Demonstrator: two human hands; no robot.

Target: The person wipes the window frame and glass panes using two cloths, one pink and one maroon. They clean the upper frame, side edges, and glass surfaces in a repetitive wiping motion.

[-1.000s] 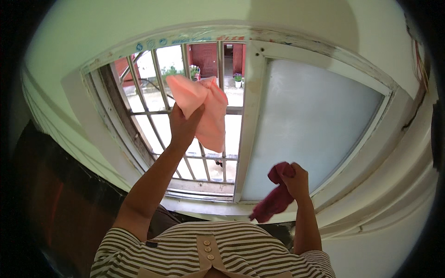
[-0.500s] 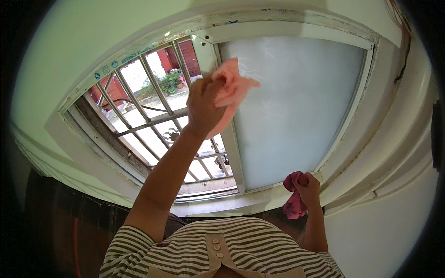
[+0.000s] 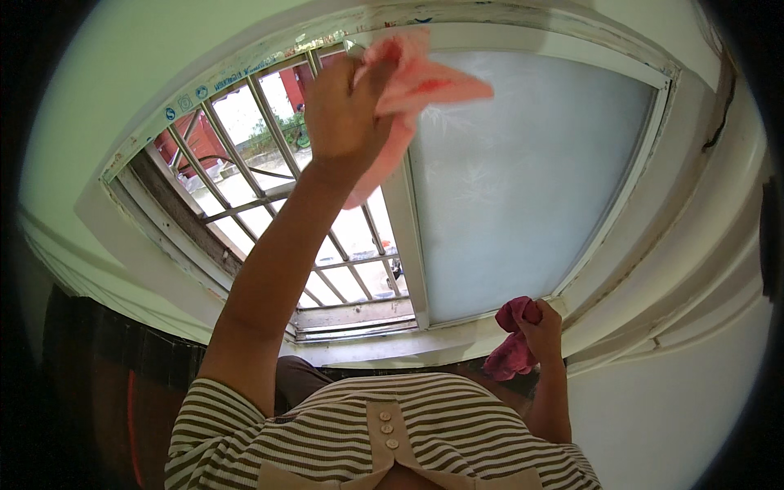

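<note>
My left hand (image 3: 343, 114), raised high at the upper end of the window's middle frame bar, is closed round a pink cloth (image 3: 425, 86). The cloth spreads to the right over the top corner of the frosted window pane (image 3: 531, 188), and a loose end hangs below the hand; whether it touches the glass I cannot tell. Low on the right, my right hand (image 3: 545, 332) grips a crumpled dark red cloth (image 3: 510, 359) near the lower right corner of the window. My fingertips on the left are partly hidden by the pink cloth.
Metal security bars (image 3: 273, 122) cross the open left half of the window, with a yard and potted plants outside. A white window frame (image 3: 404, 237) borders the pane, above a pale sill (image 3: 384, 351). White wall (image 3: 661, 425) lies at the lower right.
My left hand has moved upward and slightly left with the pink cloth, which now flares out more to the right. The right hand has hardly moved with its dark red cloth.
</note>
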